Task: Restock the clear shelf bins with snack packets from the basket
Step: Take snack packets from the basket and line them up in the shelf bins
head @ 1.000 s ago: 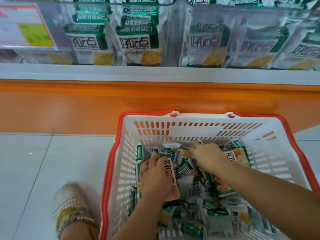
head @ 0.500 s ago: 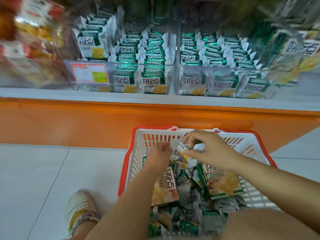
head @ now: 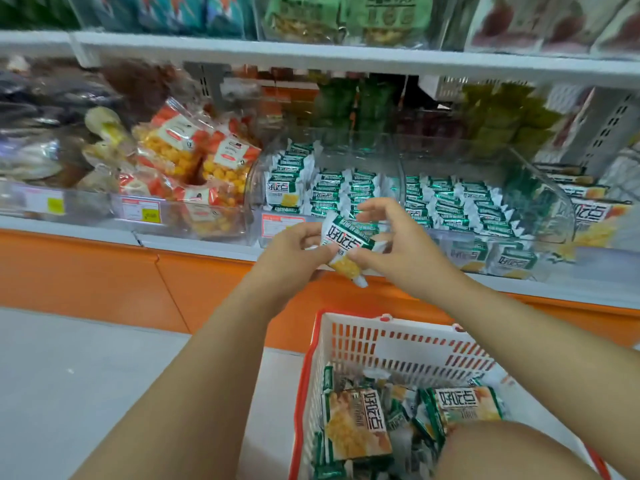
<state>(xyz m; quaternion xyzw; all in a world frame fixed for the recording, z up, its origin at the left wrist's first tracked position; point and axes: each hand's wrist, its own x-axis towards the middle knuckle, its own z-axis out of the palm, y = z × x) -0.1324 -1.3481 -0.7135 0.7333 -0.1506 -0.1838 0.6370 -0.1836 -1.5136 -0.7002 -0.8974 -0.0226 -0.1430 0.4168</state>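
Observation:
A small green-and-white snack packet [head: 346,247] is held up in front of the shelf by both hands. My left hand [head: 294,252] pinches its left edge and my right hand [head: 391,244] grips its right end. Just behind it stands a clear shelf bin [head: 273,157] filled with rows of the same packets. A second clear bin [head: 568,216] to the right holds more of them. Below, on the floor, the white basket with an orange rim [head: 408,348] holds several packets, two large ones lying on top.
A clear bin of orange-and-yellow snack bags [head: 194,168] sits left of the green packets. Dark packets fill the far left bin. An upper shelf board [head: 311,60] runs overhead. An orange base panel [head: 86,271] lies under the shelf. My knee [head: 502,452] is beside the basket.
Both hands rose out of the basket to the shelf front, carrying one small packet. The view tilted up from the basket to the bins.

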